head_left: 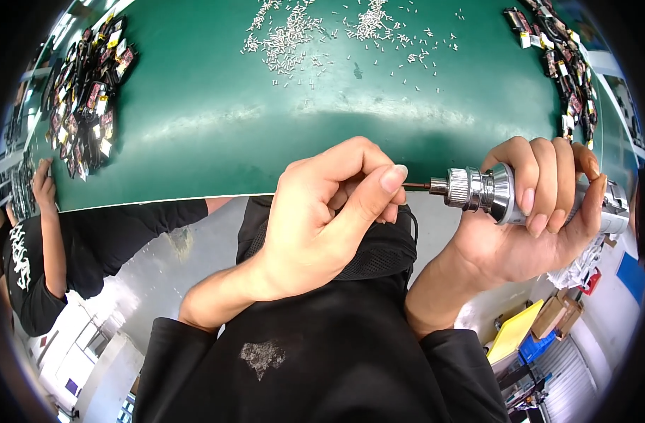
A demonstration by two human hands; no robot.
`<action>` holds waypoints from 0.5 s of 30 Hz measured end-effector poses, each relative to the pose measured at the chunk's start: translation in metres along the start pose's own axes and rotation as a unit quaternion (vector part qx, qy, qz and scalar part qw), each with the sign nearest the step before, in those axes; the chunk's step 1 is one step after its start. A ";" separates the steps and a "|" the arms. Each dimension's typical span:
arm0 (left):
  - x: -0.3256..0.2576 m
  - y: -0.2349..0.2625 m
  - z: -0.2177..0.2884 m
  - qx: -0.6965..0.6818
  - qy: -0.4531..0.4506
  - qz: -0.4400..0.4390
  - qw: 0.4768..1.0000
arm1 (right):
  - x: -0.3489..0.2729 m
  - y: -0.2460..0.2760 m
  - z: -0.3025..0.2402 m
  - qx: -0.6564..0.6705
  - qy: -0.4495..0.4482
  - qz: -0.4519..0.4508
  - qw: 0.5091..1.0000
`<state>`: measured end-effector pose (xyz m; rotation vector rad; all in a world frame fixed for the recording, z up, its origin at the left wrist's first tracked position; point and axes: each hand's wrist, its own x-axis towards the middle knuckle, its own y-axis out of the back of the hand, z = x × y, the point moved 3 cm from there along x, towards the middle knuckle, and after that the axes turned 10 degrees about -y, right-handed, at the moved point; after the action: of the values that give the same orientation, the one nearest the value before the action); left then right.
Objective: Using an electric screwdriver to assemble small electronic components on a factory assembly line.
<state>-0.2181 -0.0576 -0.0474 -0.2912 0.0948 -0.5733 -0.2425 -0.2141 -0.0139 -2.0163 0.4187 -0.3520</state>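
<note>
At centre right of the frame, the right hand [541, 211] wraps all its fingers around a silver metal hand tool [492, 194] with a knurled chuck, its thin dark bit [415, 185] pointing left. The left hand [322, 211], at centre, pinches thumb and forefinger together at the bit's tip; whatever sits between them is hidden. The tool looks rigid, fairly heavy and smooth, best gripped around its barrel behind the knurled ring; the bit seems slender and bendable. Along the upper edge, small silver pins [301, 35] lie scattered on the green mat [195, 127].
</note>
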 end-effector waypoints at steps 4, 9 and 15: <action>0.004 0.001 -0.001 0.090 -0.071 -0.022 0.993 | 0.002 0.003 -0.001 0.012 -0.007 0.003 1.000; 0.022 0.008 0.010 0.181 -0.149 -0.038 0.971 | 0.012 0.007 0.004 0.023 -0.011 -0.004 1.000; 0.064 0.074 0.067 0.422 -0.260 0.076 0.865 | 0.008 0.018 0.011 0.019 -0.005 0.090 0.996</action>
<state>-0.1149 -0.0166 -0.0065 0.4245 -0.6462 -0.3179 -0.2331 -0.2166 -0.0340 -1.9265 0.5778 -0.2358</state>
